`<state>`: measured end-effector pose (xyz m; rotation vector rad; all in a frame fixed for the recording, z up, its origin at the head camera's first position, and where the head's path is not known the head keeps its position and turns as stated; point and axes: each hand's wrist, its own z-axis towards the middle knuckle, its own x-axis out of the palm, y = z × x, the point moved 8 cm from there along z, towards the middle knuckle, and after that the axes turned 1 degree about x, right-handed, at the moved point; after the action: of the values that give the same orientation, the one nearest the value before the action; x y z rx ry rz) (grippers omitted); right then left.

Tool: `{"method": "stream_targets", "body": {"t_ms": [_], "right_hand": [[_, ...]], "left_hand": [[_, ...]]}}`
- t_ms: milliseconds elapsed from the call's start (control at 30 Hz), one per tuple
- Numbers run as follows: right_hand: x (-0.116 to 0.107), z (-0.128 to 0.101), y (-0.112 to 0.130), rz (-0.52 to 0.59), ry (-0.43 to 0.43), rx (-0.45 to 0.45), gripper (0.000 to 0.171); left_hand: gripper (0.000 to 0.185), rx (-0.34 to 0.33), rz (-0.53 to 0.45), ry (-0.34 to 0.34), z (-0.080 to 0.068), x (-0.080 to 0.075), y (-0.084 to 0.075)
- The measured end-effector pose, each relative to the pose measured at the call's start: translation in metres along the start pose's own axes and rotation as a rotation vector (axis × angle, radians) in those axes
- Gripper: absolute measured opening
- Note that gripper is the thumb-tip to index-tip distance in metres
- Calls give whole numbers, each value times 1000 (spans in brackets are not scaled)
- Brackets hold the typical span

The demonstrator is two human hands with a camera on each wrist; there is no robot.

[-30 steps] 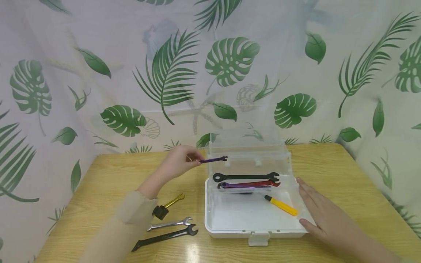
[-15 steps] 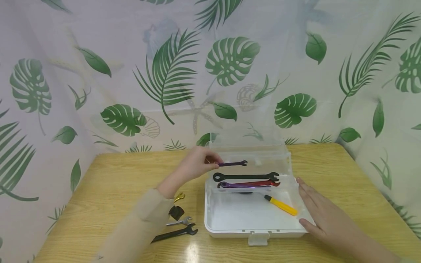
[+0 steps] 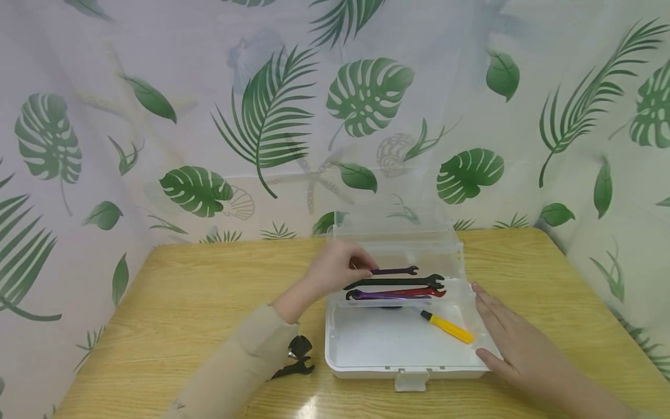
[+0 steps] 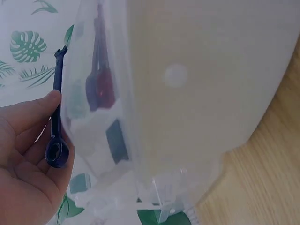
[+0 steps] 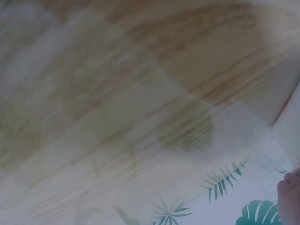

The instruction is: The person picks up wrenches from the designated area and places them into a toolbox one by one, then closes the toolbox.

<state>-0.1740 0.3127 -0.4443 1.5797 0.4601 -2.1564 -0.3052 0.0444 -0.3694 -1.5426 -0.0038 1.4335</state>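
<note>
Lowered into the box (image 3: 403, 364), left hand (image 3: 335, 270) pinches a purple wrench (image 3: 395, 270) above black wrench (image 3: 398, 281); right hand (image 3: 510, 337) fingers flat.

Head looks down; wrists close (sharing the box (image 3: 408, 364)).

No readable text, labels, brands or numbers are showing anywhere: nothing on the plastic box (image 3: 408, 364), on the wrenches lying inside it, or on the yellow tool (image 3: 447, 327) in it. The leaf-print backdrop behind the box is carrying pictures only.
</note>
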Motion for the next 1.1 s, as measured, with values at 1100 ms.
{"method": "stream_targets", "body": {"t_ms": [1100], "right_hand": [[2, -1, 0, 13, 5, 4, 90]], "left_hand": [[10, -64, -80, 80, 10, 35, -2]]}}
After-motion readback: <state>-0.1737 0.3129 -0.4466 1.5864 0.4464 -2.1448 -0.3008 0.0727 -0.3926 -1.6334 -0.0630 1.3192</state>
